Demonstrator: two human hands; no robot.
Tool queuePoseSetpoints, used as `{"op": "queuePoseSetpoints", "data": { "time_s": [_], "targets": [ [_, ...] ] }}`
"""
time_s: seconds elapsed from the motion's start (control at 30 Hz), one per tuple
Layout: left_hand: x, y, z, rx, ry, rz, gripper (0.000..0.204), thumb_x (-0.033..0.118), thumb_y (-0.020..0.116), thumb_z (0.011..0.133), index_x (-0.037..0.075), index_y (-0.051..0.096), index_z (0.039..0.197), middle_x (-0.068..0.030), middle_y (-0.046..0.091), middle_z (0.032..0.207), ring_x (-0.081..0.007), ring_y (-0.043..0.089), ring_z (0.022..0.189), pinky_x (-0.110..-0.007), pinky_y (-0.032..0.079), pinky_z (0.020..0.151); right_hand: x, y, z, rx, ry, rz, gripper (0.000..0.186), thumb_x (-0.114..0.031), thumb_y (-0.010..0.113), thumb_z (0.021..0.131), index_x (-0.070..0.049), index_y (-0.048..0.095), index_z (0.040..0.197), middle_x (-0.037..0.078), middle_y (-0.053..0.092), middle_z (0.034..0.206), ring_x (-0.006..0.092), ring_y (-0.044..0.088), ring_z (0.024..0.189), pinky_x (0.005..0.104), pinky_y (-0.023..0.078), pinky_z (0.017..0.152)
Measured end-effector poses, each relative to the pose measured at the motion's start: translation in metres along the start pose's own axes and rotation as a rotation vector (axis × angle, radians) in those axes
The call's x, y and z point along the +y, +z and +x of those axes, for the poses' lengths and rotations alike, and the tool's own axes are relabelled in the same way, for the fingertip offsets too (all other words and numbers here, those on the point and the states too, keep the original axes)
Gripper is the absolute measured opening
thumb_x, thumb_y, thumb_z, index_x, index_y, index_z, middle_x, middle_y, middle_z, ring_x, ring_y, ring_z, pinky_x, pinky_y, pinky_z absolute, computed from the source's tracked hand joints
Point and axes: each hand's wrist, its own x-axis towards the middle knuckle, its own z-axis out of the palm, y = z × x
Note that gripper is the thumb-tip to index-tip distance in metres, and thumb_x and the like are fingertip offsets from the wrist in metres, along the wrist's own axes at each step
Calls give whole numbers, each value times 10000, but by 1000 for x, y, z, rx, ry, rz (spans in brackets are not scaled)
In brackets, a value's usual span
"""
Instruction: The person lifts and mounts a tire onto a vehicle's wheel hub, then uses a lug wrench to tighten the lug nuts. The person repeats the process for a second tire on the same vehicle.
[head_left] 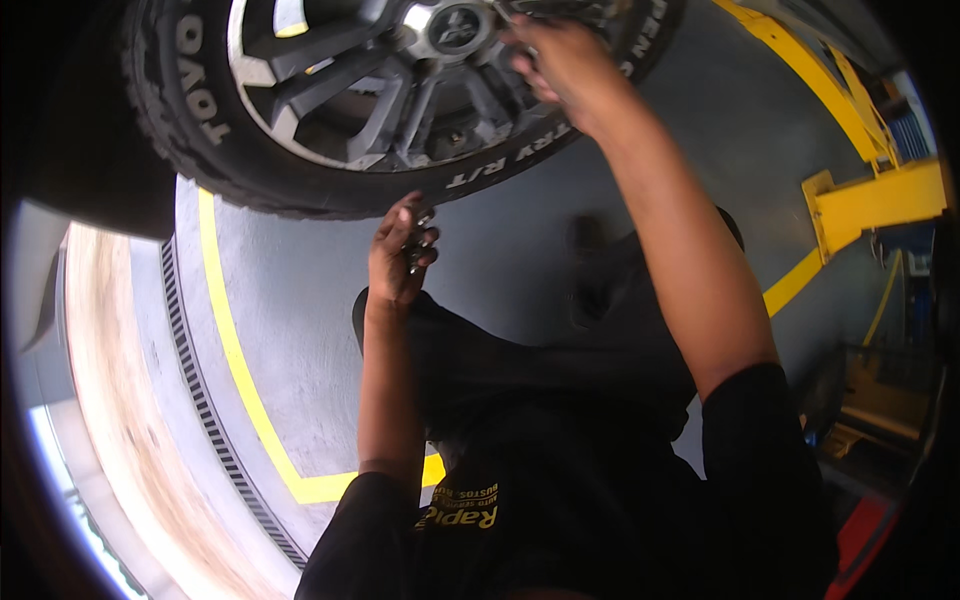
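Observation:
A car wheel [430, 130] with a black tire [330, 190] and a dark, silver-edged multi-spoke rim stands at the top of the view. My right hand [562, 65] is at the wheel's hub, just right of the center cap [458, 30]. Its fingers are curled together and a little blurred, so what they grip is hidden. Below the tire's lower edge, my left hand [395, 255] is closed around several small shiny wheel nuts [415, 250]. That hand is apart from the rim.
Yellow lines [235, 350] mark the grey floor. Along the left runs a slotted drain grate [200, 400]. At the right stands a yellow lift arm [880, 205], with dark equipment [870, 400] below it. My bent knees are under my arms.

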Motion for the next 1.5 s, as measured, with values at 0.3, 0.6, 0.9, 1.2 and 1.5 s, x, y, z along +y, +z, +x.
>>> {"op": "queuePoseSetpoints", "data": {
  "time_s": [0.3,0.6,0.9,1.2,1.5],
  "targets": [
    [12,12,12,-289,29,-51,383,489,648,948,131,552,1044,-89,587,892,-138,536,714,-171,353,437,9,-42,-59,-539,-318,-776,290,-198,671,947,-54,682,1198,128,732,1009,267,692,950,371,518,852],
    [21,31,16,-275,-43,-78,317,433,580,1007,119,544,1021,-74,579,799,-149,525,617,-195,327,390,28,-43,-55,-592,-286,-804,291,-158,680,924,-27,682,1184,145,716,1018,274,672,932,368,507,876],
    [23,83,22,324,21,86,347,499,475,1044,163,550,1003,-3,596,781,-125,550,612,-236,359,456,83,-41,-56,-529,-256,-595,356,-224,674,968,3,644,1241,120,714,987,206,661,888,337,510,829],
    [-13,79,63,95,383,55,597,666,321,1017,116,543,1077,-43,598,904,-144,584,727,-249,436,528,101,-49,-64,-593,314,182,374,-366,589,1017,-14,691,1092,-31,409,645,37,325,511,219,268,452],
    [-13,89,70,145,241,191,455,494,441,1060,69,588,1130,-25,605,901,-101,560,710,-240,414,526,104,-49,-71,-290,-145,-376,304,-288,606,998,3,683,1040,50,561,635,148,501,520,313,421,550]
  ]
}}
